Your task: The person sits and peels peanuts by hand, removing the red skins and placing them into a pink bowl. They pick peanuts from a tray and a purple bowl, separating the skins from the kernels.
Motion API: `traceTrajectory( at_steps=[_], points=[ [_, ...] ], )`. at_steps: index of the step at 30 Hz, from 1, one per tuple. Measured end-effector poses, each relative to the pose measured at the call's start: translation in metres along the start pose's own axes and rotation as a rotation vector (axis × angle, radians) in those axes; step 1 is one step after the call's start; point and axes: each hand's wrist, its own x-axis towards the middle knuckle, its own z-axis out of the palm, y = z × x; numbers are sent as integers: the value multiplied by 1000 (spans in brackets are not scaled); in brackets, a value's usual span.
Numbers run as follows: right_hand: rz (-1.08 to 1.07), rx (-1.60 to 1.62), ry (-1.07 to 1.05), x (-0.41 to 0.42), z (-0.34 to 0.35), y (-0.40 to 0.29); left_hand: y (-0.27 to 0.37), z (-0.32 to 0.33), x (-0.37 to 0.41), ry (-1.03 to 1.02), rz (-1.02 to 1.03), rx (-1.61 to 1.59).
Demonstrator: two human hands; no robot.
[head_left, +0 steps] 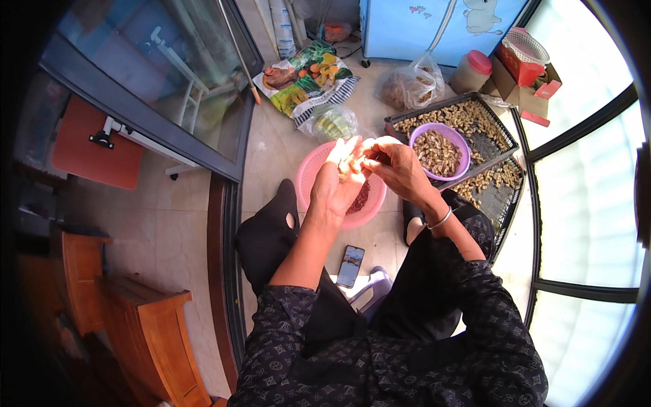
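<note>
Palm up, my left hand (338, 185) cradles several peanuts (351, 165) in bright sunlight. The fingertips of my right hand (399, 165) pinch at a peanut over that palm; glare blurs its outline. Below both hands stands a pink plastic basket (310, 168) with reddish peanut kernels (360, 200) at its bottom. To the right, a purple bowl (464, 152) of peanut shells (437, 154) rests on a black plastic crate (491, 152) that holds unshelled peanuts (465, 114). A second black crate (501, 203) with more peanuts lies nearer to me, partly under the first.
A smartphone (350, 266) lies between my feet. Beyond the basket are a bagged green vegetable (333, 123) and a printed sack (305, 76). A clear plastic bag (414, 86), a pink-lidded jar (472, 71) and a cardboard box (534, 102) stand behind the crates. A sliding door frame (231, 168) runs along the left.
</note>
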Motion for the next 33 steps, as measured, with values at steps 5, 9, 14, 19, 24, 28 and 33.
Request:
traceTrajectory(
  at_steps=[5,9,14,19,24,28,33],
  points=[
    [-9,-107,13,-1,2,-12,4,-11,4,-61,-19,-1],
    [-137,-131,-108,-4,4,-2,4,-4,-1,-26,6,108],
    [-164,-161,-94,-3,6,-8,7,-9,1,-46,-36,83],
    [-133,247,88,1,18,-5,4,-14,0,-48,-20,118],
    [54,583,19,9,5,6,3,-7,-10,-88,-59,179],
    [215,565,54,5,-1,-8,8,-6,-17,-64,53,339],
    [181,591,62,5,-2,-5,2,0,-20,-88,342,651]
  ],
)
